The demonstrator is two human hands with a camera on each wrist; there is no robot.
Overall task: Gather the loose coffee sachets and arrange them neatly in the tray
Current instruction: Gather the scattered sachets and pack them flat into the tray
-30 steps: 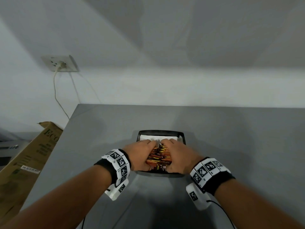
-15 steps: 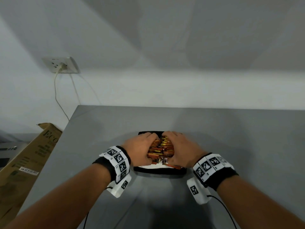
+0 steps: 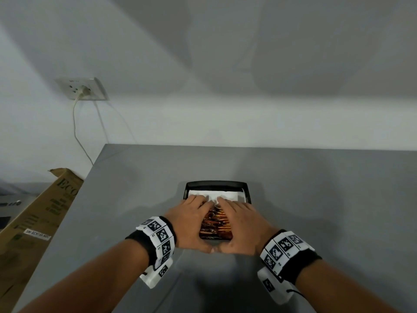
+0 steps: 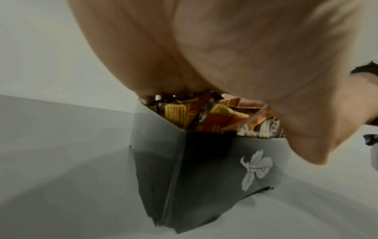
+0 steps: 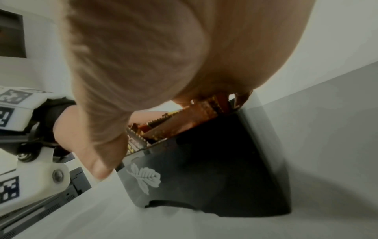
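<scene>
A stack of brown and orange coffee sachets (image 3: 215, 224) stands on edge in the near part of the black tray (image 3: 216, 184). White paper lining (image 3: 228, 195) shows at the tray's far end. My left hand (image 3: 191, 222) lies against the stack's left side and my right hand (image 3: 243, 222) against its right. Fingers of both reach forward over the top, and the thumbs meet at the near rim. In the left wrist view the palm (image 4: 225, 48) covers the sachets (image 4: 184, 114) above the tray wall (image 4: 204, 177). The right wrist view shows the same: palm (image 5: 153, 56), sachets (image 5: 184, 122), tray (image 5: 214, 169).
The tray sits mid-way on a grey table (image 3: 316, 199) that ends at a white wall. A cardboard box (image 3: 38, 222) leans beyond the table's left edge. A wall socket (image 3: 83, 89) with a plugged cable hangs above it.
Both hands slid the stack from the tray's far end back to the near end. Their fingers went from curled round the bundle to laid flatter over it.
</scene>
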